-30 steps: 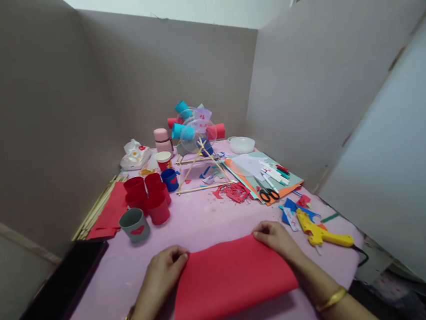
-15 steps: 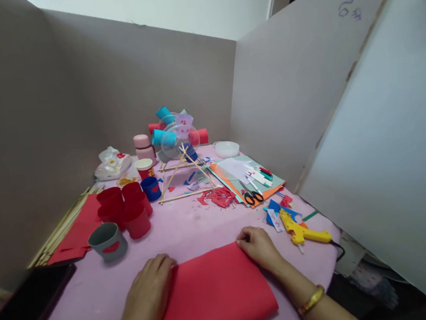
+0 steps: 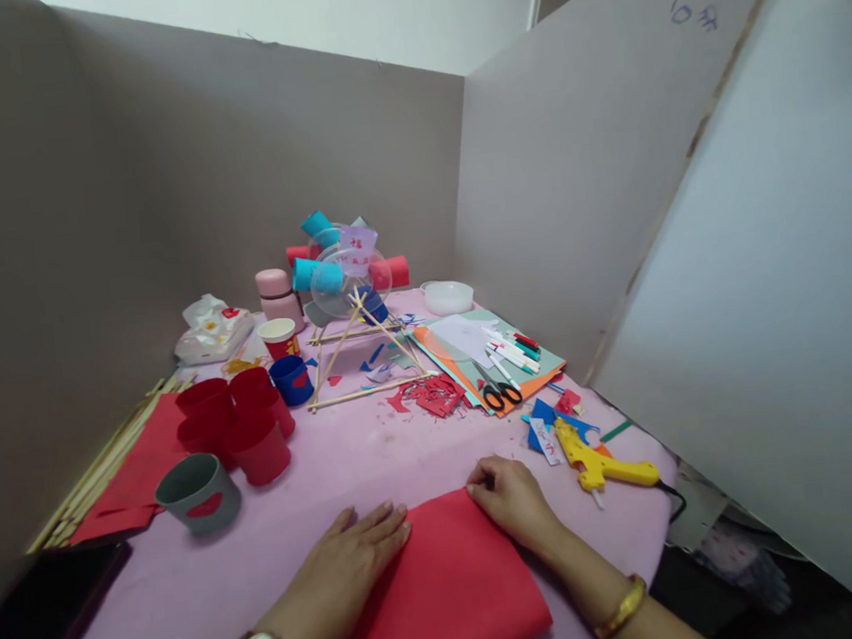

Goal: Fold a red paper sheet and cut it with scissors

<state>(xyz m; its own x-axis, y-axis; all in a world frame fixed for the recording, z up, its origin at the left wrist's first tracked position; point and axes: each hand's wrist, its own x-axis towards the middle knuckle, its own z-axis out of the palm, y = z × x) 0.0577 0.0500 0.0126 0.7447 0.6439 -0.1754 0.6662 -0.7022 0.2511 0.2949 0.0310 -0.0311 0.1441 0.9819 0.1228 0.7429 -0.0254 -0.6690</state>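
Observation:
A folded red paper sheet (image 3: 453, 598) lies on the pink table (image 3: 380, 465) right in front of me. My left hand (image 3: 351, 568) rests flat on its left edge with the fingers stretched out along the fold. My right hand (image 3: 510, 497) has its fingers curled and pinches the sheet's far right corner. A watch sits on my left wrist and a gold bangle on my right.
A yellow glue gun (image 3: 597, 462) lies right of my right hand. Scissors (image 3: 499, 393) and markers rest on coloured sheets (image 3: 474, 345). Red cups (image 3: 244, 417), a grey cup (image 3: 198, 492) and a stick-and-cup wheel model (image 3: 348, 287) stand farther back. Grey partition boards (image 3: 157, 185) wall the table.
My left hand has opened from a curled grip and now lies flat on the red sheet. The view has shifted right and slightly up. My right hand stays on the far corner.

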